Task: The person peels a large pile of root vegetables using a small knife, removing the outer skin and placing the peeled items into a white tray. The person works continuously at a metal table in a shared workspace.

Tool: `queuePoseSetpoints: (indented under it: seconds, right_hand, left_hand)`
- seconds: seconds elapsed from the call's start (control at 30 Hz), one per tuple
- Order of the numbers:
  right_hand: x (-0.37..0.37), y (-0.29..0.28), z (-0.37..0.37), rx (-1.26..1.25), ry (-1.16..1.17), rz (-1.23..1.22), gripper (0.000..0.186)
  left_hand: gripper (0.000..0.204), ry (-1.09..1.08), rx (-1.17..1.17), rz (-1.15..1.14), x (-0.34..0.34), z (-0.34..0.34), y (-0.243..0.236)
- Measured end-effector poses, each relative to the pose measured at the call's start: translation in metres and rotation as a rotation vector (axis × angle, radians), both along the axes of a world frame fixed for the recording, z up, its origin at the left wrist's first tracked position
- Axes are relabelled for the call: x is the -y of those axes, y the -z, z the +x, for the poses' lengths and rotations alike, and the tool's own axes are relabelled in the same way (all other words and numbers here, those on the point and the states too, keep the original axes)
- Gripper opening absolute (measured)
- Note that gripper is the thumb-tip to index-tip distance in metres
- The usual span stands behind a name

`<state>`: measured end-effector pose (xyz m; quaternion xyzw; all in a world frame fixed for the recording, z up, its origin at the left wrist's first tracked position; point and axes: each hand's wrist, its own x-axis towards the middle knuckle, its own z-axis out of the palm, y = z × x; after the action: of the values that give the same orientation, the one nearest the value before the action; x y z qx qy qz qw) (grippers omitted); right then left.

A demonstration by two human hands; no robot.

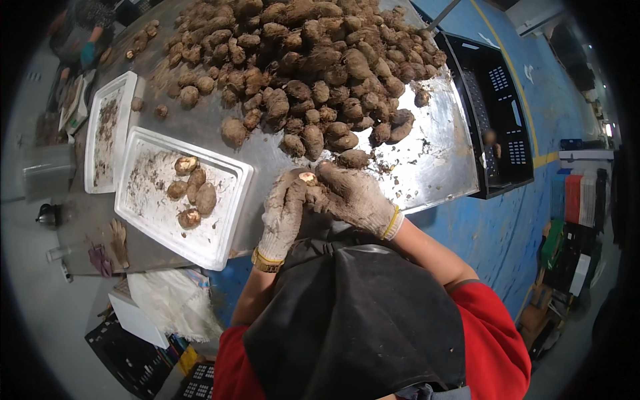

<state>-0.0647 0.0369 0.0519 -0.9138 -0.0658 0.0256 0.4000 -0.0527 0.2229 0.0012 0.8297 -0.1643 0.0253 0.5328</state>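
Observation:
My left hand [283,205], in a soiled white knit glove, is closed around a taro [307,178] whose pale cut end faces up. Against it, my right hand [358,199], gloved the same way, has its fingers curled over the taro's other side; most of the taro is hidden between the gloves. Just beyond my hands rises a big heap of brown, hairy taros [313,73] on a metal table [437,150]. To the left, a white foam tray [230,220] holds several taros, some with pale cut ends.
A second white tray [90,150], with dirt in it, stands further left. Beyond the table's right edge is a black crate [497,123]. A pair of gloves [119,243] lies at the table's left near corner. Another person's gloved hand [88,53] shows at the far left.

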Motion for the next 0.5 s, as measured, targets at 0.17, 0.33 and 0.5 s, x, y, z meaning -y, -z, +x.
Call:
queuePoseSetpoints:
  seconds: [0.17, 0.33, 0.5]
  right_hand:
    - [-0.009, -0.003, 0.001, -0.014, -0.174, -0.042, 0.027]
    - [-0.020, 0.003, -0.019, -0.005, -0.165, -0.092, 0.023]
    - [0.001, 0.004, -0.014, -0.073, -0.090, -0.234, 0.041]
  left_hand:
    - [0.028, -0.065, -0.291, -0.035, 0.003, -0.002, -0.005]
    - [0.048, -0.010, -0.355, -0.119, -0.014, 0.002, 0.063]
    - [0.049, 0.020, -0.684, -0.663, -0.014, 0.014, 0.056]
